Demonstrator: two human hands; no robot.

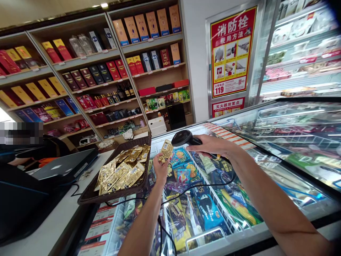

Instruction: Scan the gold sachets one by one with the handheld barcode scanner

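Gold packets [118, 177] heaped in a brown wicker basket [117, 197], one gold packet [166, 149] pinched upright by the left hand [161, 164] above a glass-topped freezer [317, 207], a black scanner [182, 138] placed just beside it, gripped by the right hand [211, 145].

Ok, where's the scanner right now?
In the head view, just right of center: the scanner is in your right hand, beside the gold packet in your left hand.

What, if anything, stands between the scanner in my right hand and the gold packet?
Nothing visible: the scanner in your right hand is right beside the gold packet in your left hand. The cable runs lower in view, outside the gap.
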